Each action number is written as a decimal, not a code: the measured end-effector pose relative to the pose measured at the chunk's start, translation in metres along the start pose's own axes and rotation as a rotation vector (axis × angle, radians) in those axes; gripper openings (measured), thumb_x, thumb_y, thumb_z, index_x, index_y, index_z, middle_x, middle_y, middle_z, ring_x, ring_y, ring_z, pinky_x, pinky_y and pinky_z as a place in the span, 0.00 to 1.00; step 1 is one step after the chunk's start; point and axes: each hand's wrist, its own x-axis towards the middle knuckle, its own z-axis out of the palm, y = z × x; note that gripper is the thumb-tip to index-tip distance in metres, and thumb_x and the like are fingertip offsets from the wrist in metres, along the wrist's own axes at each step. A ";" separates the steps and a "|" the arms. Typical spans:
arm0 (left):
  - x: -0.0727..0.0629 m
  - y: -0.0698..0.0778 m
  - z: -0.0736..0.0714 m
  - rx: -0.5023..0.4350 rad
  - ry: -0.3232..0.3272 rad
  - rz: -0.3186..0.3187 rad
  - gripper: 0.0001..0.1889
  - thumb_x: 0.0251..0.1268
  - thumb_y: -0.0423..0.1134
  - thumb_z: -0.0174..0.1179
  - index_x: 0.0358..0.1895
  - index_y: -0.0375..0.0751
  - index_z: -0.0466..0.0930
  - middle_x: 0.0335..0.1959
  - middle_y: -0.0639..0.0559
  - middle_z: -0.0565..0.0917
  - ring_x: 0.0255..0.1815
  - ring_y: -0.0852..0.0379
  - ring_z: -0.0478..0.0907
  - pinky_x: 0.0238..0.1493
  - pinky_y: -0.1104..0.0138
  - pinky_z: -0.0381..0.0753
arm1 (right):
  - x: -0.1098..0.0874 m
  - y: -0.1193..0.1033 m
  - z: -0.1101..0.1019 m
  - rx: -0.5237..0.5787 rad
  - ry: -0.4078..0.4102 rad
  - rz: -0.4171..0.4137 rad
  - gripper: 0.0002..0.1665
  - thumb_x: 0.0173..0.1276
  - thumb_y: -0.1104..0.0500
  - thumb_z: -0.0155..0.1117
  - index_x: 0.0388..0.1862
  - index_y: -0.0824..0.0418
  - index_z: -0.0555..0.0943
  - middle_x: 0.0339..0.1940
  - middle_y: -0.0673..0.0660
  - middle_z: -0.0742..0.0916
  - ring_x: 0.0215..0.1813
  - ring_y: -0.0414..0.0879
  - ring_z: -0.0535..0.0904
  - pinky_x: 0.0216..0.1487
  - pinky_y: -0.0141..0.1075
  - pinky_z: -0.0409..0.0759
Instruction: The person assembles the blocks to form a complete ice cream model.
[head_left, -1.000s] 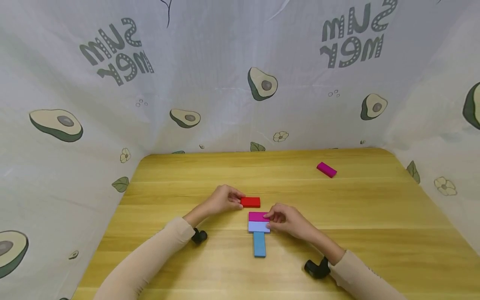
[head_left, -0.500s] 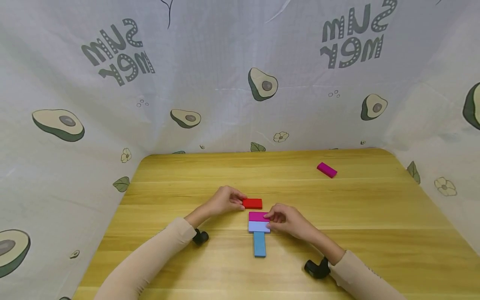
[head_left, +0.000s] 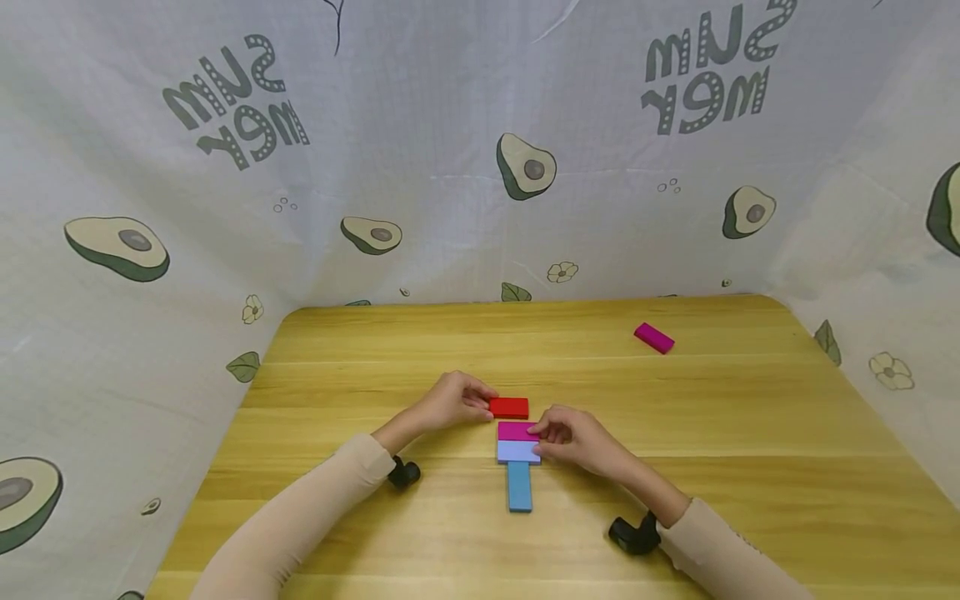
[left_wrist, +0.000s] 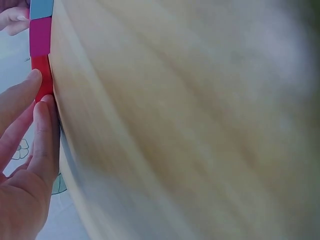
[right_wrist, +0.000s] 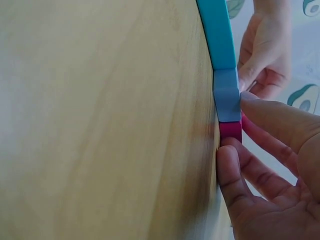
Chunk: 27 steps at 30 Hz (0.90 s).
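My left hand [head_left: 452,400] pinches the left end of a red rectangular block [head_left: 510,407], thumb on the near side and fingers on the far side. Just nearer lies a flat magenta block [head_left: 514,431], side by side with a lavender block [head_left: 516,451]. A narrow gap shows between the red and magenta blocks in the head view. From the right, my right hand [head_left: 576,440] holds the right ends of the magenta and lavender blocks between thumb and fingers. Touching the lavender block, a blue block [head_left: 519,487] points lengthwise toward me.
A second magenta block [head_left: 654,337] lies slanted near the back right of the wooden table [head_left: 375,342]. Cloth printed with avocados [head_left: 526,167] hangs behind and at both sides. Black wrist cameras [head_left: 634,534] sit on both wrists, close to the tabletop.
My left hand has slid the red block slightly to the right and a little nearer, so it sits behind the magenta block. My right hand stays in place.
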 end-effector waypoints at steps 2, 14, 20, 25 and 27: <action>0.001 0.000 0.001 0.000 -0.004 -0.002 0.16 0.60 0.29 0.71 0.51 0.31 0.85 0.45 0.43 0.87 0.40 0.58 0.85 0.41 0.71 0.85 | 0.000 0.000 -0.001 -0.002 0.000 0.000 0.11 0.64 0.63 0.73 0.44 0.64 0.85 0.35 0.51 0.83 0.36 0.43 0.76 0.37 0.32 0.78; -0.001 0.005 0.002 -0.025 -0.030 0.002 0.16 0.60 0.25 0.69 0.52 0.27 0.84 0.47 0.39 0.86 0.42 0.53 0.86 0.43 0.69 0.85 | 0.001 0.001 0.000 -0.002 0.002 -0.016 0.11 0.64 0.64 0.73 0.44 0.65 0.85 0.35 0.52 0.83 0.36 0.42 0.76 0.37 0.31 0.79; -0.002 0.006 0.003 -0.039 -0.041 0.015 0.16 0.60 0.24 0.68 0.52 0.25 0.83 0.48 0.37 0.86 0.43 0.52 0.86 0.43 0.69 0.85 | 0.000 0.001 0.000 0.005 0.001 -0.011 0.11 0.64 0.64 0.73 0.44 0.65 0.85 0.35 0.54 0.83 0.36 0.42 0.76 0.37 0.32 0.79; -0.002 0.007 0.004 -0.043 -0.046 0.030 0.16 0.60 0.24 0.68 0.52 0.24 0.83 0.48 0.36 0.85 0.44 0.50 0.86 0.43 0.69 0.85 | 0.000 0.002 0.000 0.007 0.001 -0.008 0.11 0.64 0.63 0.73 0.44 0.65 0.85 0.36 0.54 0.83 0.36 0.42 0.77 0.37 0.31 0.79; -0.002 0.007 0.004 -0.050 -0.046 0.027 0.16 0.60 0.24 0.68 0.52 0.24 0.83 0.48 0.35 0.85 0.44 0.50 0.86 0.43 0.69 0.85 | 0.000 0.003 -0.001 0.003 0.003 -0.013 0.11 0.64 0.63 0.73 0.44 0.65 0.85 0.35 0.53 0.83 0.36 0.42 0.76 0.37 0.31 0.79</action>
